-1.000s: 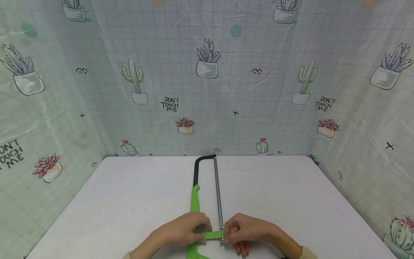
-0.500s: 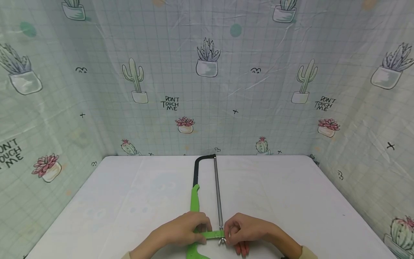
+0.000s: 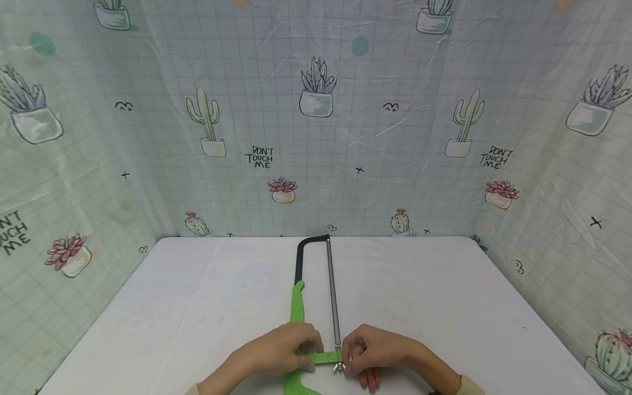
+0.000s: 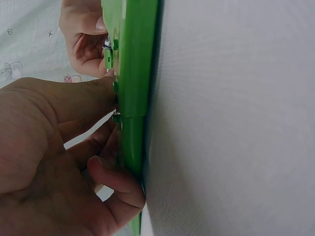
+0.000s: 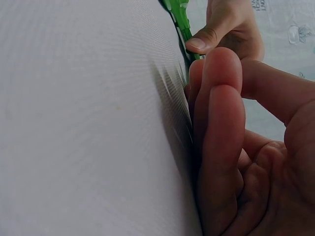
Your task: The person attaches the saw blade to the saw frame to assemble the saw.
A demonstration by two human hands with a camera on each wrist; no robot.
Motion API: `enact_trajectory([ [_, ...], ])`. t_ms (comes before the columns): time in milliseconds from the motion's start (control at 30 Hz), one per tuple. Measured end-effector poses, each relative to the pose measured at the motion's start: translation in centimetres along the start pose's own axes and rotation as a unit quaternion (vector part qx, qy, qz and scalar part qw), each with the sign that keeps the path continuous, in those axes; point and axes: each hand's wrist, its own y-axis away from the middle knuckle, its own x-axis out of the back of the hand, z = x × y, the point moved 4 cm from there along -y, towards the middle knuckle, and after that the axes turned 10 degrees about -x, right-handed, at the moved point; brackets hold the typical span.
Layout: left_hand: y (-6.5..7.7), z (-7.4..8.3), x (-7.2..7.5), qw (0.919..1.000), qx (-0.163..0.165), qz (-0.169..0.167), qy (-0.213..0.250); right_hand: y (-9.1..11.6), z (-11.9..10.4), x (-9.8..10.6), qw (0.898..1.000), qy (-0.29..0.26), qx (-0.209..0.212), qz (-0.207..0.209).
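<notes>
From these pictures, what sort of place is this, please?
Probably a small makeshift work or filming booth: a white table, cactus-print sheeting hung behind it and at both sides, and a saw being handled there.

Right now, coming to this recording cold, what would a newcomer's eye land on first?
Probably the bright green and black hacksaw, standing out on the white table at the centre of the head view. Next, the left hand gripping its green frame, and the right hand beside the silver wing nut. Behind them hangs a cactus-print backdrop.
</notes>
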Motion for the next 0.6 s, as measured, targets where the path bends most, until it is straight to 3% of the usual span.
enact_trajectory([
  [600, 0.0, 0.15, 0.14, 1.0, 0.002, 0.0, -0.005, 0.0, -0.03, 0.0, 1.0, -0.009, 0.003, -0.017],
])
